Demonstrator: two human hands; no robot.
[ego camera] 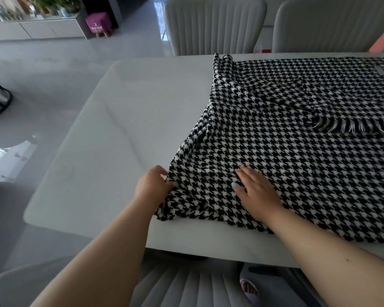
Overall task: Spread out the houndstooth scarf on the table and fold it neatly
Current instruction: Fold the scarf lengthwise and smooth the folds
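The black-and-white houndstooth scarf (pixel 297 134) lies over the right half of the pale table (pixel 120 129), folded in layers, with a fringed end (pixel 350 127) lying across its top at the right. My left hand (pixel 152 187) pinches the scarf's left folded edge near the front corner, fingers tucked into the cloth. My right hand (pixel 256 191) rests flat on the scarf a little to the right, fingers straight and pointing left.
Two pale ribbed chairs (pixel 213 23) stand behind the table's far edge. A third chair (pixel 186 286) sits under the near edge, with a slippered foot (pixel 249 289) beside it. A purple stool (pixel 98 24) and a low cabinet (pixel 31 29) stand far left.
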